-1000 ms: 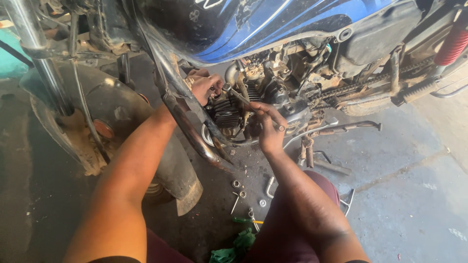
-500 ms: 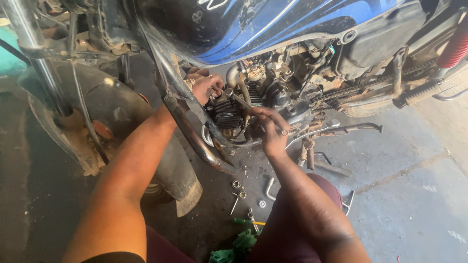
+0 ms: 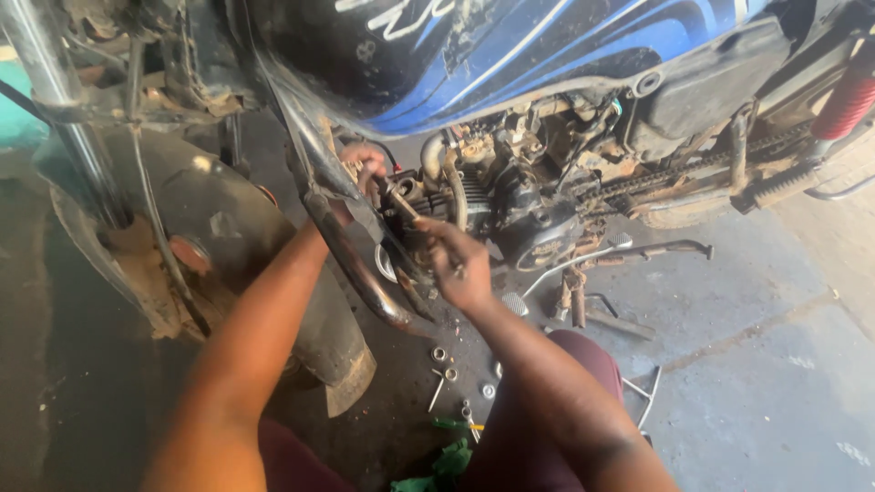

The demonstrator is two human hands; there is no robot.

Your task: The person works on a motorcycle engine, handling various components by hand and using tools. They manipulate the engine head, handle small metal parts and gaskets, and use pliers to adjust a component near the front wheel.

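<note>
Your left hand [image 3: 363,164] reaches behind the motorcycle's dark frame tube [image 3: 342,237], its fingers curled against the engine [image 3: 510,214] at the exhaust port, though whether they clamp on anything cannot be told. Your right hand [image 3: 460,264], at about four o'clock from the left, has its fingers closed on a slim rod-like tool [image 3: 401,205] that slants up toward eleven o'clock into the engine. Loose nuts and bolts [image 3: 444,364] lie on the concrete floor [image 3: 747,383] at six o'clock from the right hand, just beside your knee.

Repair workshop: stripped motorcycle [image 3: 547,109], loose nuts [image 3: 444,363] on concrete floor [image 3: 756,383].
</note>
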